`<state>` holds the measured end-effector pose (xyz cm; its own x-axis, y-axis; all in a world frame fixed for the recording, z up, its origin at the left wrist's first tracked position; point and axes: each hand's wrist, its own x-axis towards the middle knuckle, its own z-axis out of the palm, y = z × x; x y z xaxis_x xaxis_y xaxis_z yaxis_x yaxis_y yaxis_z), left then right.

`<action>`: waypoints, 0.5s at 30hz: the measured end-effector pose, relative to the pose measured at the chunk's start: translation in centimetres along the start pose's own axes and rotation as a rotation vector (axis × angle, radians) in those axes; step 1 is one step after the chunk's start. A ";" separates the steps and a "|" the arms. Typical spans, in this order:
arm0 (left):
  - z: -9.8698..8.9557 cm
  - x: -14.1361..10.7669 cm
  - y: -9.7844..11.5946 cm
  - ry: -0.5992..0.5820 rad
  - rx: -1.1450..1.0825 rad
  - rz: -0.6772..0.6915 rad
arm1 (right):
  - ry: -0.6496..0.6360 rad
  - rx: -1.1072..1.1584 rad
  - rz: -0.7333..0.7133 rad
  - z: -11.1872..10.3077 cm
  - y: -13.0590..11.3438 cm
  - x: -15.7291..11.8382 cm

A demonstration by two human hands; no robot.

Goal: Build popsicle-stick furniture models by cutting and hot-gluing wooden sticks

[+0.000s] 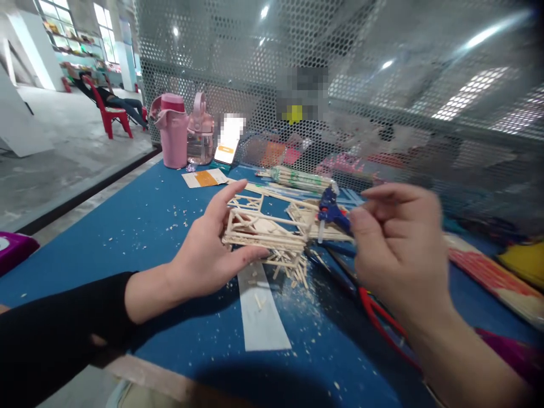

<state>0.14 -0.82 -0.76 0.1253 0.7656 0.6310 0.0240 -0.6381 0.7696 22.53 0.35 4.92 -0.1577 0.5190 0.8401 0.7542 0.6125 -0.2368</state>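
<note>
A small open frame of pale wooden sticks (pixel 266 229) is held above the table by my left hand (pixel 208 249), thumb along its near side and fingers behind it. My right hand (pixel 399 238) is raised at the right, its fingers curled in towards the thumb. Whatever may be between those fingertips is hidden or too small to make out. Just left of them is a blue glue gun (pixel 334 212) with a pale nozzle or stick end pointing down. Short cut sticks (pixel 293 269) lie in a pile beneath the frame, beside a white paper strip (pixel 267 317).
Red-handled cutters (pixel 378 314) lie below my right hand. At the back stand a pink flask (pixel 173 136), a clear bottle (pixel 199 139) and a lit phone (pixel 227 144), near a wrapped stick bundle (pixel 301 178). A perforated metal screen (pixel 238 56) borders the blue table (pixel 170 334).
</note>
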 end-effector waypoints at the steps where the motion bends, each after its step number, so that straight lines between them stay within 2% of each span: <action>1: 0.0 0.0 0.0 0.004 -0.014 -0.003 | -0.071 -0.001 -0.010 0.0 0.6 -0.3; 3: 0.1 -0.1 -0.1 0.015 -0.045 -0.009 | -0.211 -0.031 -0.029 0.0 1.3 -0.4; 5: 0.2 -0.2 0.0 0.024 -0.075 -0.036 | -0.294 -0.041 -0.071 -0.3 1.3 0.2; 9: 0.1 0.0 0.3 0.023 -0.100 -0.119 | -0.444 0.132 -0.116 -0.6 0.0 2.8; 12: -0.2 1.0 0.6 0.014 -0.127 -0.183 | -0.601 0.316 -0.027 0.1 -0.5 4.2; 15: -0.6 2.4 1.2 -0.013 -0.173 -0.281 | -0.579 0.481 0.083 1.5 -0.1 4.4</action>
<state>-0.17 0.26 1.74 0.1501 0.9082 0.3907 -0.1095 -0.3775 0.9195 20.82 3.42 7.88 -0.5219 0.7238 0.4513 0.4379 0.6814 -0.5865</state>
